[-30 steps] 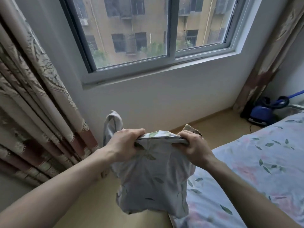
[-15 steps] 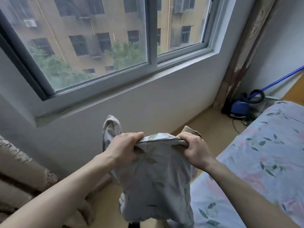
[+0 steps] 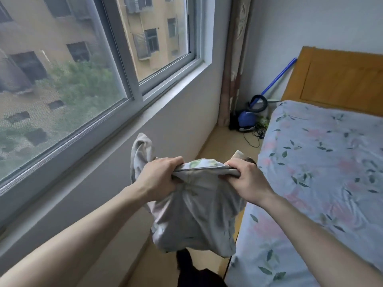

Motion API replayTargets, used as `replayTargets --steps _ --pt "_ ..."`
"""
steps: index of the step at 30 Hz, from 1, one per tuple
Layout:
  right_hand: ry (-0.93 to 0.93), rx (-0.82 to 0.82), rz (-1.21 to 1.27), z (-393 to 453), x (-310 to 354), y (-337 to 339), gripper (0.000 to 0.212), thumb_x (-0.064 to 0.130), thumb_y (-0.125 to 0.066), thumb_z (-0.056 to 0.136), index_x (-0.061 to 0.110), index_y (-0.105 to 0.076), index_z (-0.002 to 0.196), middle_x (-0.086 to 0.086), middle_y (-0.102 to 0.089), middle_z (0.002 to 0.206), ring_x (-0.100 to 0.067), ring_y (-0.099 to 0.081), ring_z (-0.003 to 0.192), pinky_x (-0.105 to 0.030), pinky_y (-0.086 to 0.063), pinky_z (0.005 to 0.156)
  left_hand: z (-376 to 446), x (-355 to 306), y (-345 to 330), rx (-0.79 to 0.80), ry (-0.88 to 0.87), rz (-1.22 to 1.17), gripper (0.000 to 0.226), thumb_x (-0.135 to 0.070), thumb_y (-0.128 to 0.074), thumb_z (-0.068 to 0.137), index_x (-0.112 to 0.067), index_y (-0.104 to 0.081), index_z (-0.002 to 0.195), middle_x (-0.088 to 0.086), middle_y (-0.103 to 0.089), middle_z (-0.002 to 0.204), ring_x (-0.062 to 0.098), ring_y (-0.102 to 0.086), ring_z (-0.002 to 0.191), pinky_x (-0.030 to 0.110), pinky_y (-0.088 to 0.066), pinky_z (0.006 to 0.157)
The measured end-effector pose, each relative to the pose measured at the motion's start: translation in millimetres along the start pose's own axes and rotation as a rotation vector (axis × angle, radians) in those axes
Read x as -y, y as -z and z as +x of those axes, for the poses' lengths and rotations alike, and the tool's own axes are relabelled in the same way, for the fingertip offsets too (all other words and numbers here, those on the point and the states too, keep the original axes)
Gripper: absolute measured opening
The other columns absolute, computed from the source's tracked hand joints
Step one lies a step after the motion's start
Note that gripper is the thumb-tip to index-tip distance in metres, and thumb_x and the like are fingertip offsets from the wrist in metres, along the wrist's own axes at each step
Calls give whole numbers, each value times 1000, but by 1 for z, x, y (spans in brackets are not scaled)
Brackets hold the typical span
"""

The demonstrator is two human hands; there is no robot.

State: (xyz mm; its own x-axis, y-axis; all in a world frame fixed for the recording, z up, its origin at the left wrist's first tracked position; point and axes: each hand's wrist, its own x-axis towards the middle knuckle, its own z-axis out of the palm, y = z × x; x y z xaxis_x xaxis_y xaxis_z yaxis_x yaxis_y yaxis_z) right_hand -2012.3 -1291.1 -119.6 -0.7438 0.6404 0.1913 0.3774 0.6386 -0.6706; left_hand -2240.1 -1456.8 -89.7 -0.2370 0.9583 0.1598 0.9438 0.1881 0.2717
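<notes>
Both hands, the left hand (image 3: 159, 179) and the right hand (image 3: 246, 181), clutch the top edge of a pale grey leaf-printed fabric pillowcase (image 3: 194, 214), hanging beside the floral-sheeted bed's (image 3: 323, 166) left edge.

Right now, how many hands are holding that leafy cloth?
2. The left hand grips the leafy cloth at its top, on the window side; the right hand grips it nearer the bed. None hidden.

The cloth (image 3: 192, 214) hangs between the left hand (image 3: 159, 179) and the right hand (image 3: 246, 181), above the floor (image 3: 228, 141). The window (image 3: 83, 69) is on the left and the bed (image 3: 321, 172) on the right, with the headboard (image 3: 342, 79) behind it. A curtain (image 3: 236, 69) hangs in the far corner, and a small machine (image 3: 245, 120) sits on the floor beside it.
</notes>
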Motion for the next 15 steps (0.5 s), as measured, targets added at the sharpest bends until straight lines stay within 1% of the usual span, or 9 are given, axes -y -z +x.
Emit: replayTargets --steps 2,4,6,8,9,10,12,15 --pt "-36 -43 12 20 -9 4 8 29 -63 86 33 -67 92 15 -68 86 -10 -61 86 -41 -53 77 31 8 -3 20 -25 -25 24 -30 -64 69 -26 -44 81 -11 -56 71 22 -55 71 36 -44 60" --pt "-55 -58 12 40 -18 8 9 34 -62 85 34 -68 91 15 -67 84 -9 -61 85 -41 -53 76 58 15 -5 29 -44 -32 28 -25 -66 69 -27 -39 78 -12 -50 65 23 -52 69 35 -36 55" --pt "-76 -85 10 65 -31 11 6 33 -64 86 33 -68 90 15 -66 82 -8 -61 83 -41 -53 76 93 24 -12 40 -75 -46 31 -22 -65 69 -27 -35 76 -11 -46 61 22 -45 64 34 -30 52" --pt "-99 -112 -1 90 -49 16 4 34 -66 87 31 -68 88 12 -66 81 -10 -60 82 -42 -53 74 132 33 -21 65 -94 -44 34 -23 -65 71 -27 -31 74 -9 -45 60 22 -41 62 35 -29 50" --pt "-112 -127 -10 100 -57 18 9 38 -65 86 30 -68 87 11 -67 82 -11 -61 82 -42 -52 74 151 36 -25 73 -103 -38 36 -24 -66 72 -28 -30 73 -9 -45 60 23 -40 62 35 -30 49" --pt "-128 -148 -21 111 -67 21 13 41 -66 86 29 -69 87 10 -67 82 -11 -60 82 -40 -52 74 174 38 -31 83 -121 -36 39 -24 -68 73 -29 -30 72 -9 -45 60 23 -40 61 35 -30 49" --pt "-179 -171 -36 133 -90 30 13 40 -71 87 27 -69 87 10 -66 80 -11 -59 83 -32 -50 72 221 40 -45 118 -160 -49 42 -25 -71 75 -31 -29 71 -10 -46 61 20 -41 61 35 -29 50" --pt "-241 -189 -65 158 -122 45 13 39 -75 88 27 -69 86 12 -65 79 -8 -58 84 -21 -43 67 285 36 -60 187 -231 -76 41 -26 -70 77 -32 -31 70 -11 -48 63 10 -44 60 33 -28 51"
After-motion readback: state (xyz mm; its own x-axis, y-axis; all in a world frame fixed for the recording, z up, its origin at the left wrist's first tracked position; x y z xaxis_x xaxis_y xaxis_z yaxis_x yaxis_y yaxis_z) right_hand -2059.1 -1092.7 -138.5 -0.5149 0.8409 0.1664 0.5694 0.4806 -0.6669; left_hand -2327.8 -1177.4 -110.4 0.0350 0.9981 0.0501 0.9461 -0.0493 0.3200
